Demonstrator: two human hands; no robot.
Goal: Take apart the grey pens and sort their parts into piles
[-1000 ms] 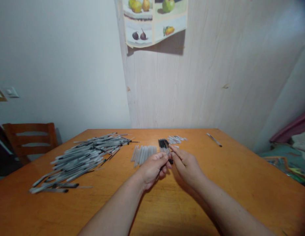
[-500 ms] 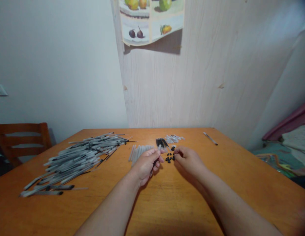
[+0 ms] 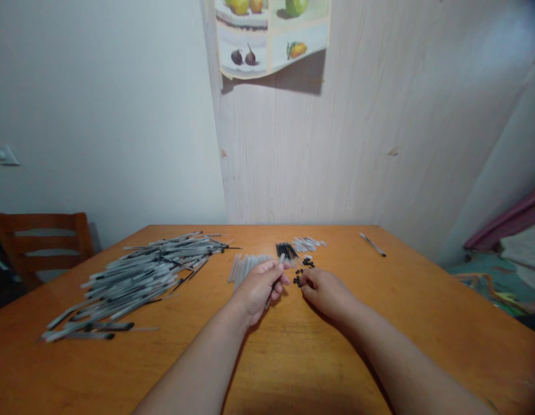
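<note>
My left hand (image 3: 262,288) is closed around a slim pen (image 3: 281,258) with a pale upper end and a dark stretch lower down. To its right, my right hand (image 3: 325,289) rests low over small black pen plugs (image 3: 298,280), its fingertips pinched among them. Whatever those fingertips hold is hidden. Behind my left hand lie clear pen barrels (image 3: 249,264) in a row, partly covered by it. Beyond both hands are a bunch of dark, thin refills (image 3: 285,251) and a small group of whitish translucent pieces (image 3: 308,244).
A large heap of pens (image 3: 141,276) spreads over the left of the wooden table (image 3: 293,363). One single pen (image 3: 373,244) lies at the far right. A wooden chair (image 3: 45,242) stands at the left, and a wall with a fruit poster (image 3: 271,34) rises behind the table.
My right hand has moved slightly left and nearer, over the black plugs, covering some of them. My left hand keeps its hold on the pen. The whole view has shifted slightly.
</note>
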